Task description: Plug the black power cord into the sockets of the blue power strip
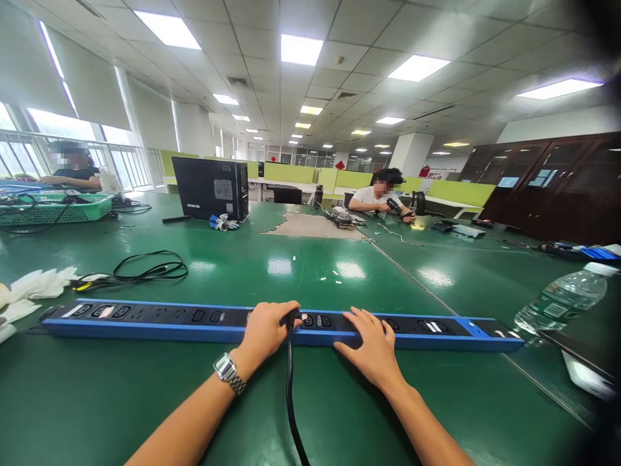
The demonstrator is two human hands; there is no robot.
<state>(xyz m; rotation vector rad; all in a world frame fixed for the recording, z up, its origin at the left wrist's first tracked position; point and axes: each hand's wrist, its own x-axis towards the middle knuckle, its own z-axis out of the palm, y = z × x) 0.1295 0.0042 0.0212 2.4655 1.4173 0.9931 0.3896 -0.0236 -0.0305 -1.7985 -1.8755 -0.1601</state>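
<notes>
A long blue power strip with a black row of sockets lies across the green table in front of me. My left hand is closed around a black plug at the strip's middle; whether the plug sits fully in a socket I cannot tell. Its black cord runs down toward me and out of the picture. To the right, my right hand rests over the strip with its fingers spread, touching the socket face and the front edge.
Behind the strip's left end lies a coiled black cable. A plastic water bottle lies tilted at the right. Farther back stand a black computer case and a green basket. Two people sit across the room.
</notes>
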